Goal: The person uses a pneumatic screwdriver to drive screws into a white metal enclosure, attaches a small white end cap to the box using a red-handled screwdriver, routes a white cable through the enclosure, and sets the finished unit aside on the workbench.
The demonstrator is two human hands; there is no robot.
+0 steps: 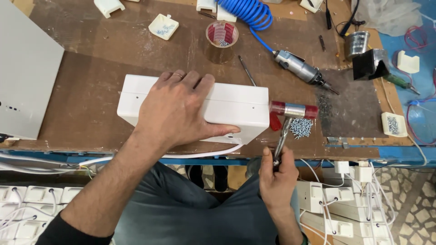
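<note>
My left hand [178, 111] lies flat, fingers spread, on top of a white rectangular plastic box [236, 105] that sits on the brown workbench [91, 86]. My right hand [278, 179] grips the metal handle of a small mallet [293, 110] with red plastic faces. The mallet's head is level with the box's right end, right beside it. A pile of small silver screws [301, 127] lies just right of the mallet handle. A white cable [204, 154] runs out under the box along the bench's front edge.
A pneumatic screwdriver [299, 67] on a blue coiled hose [247, 12] lies behind the box. A tape roll holding screws [222, 35], small white plastic parts [163, 26], a metal cup [356, 43] and a grey panel [25, 77] stand around. White boxes with cables [338, 204] are stacked below.
</note>
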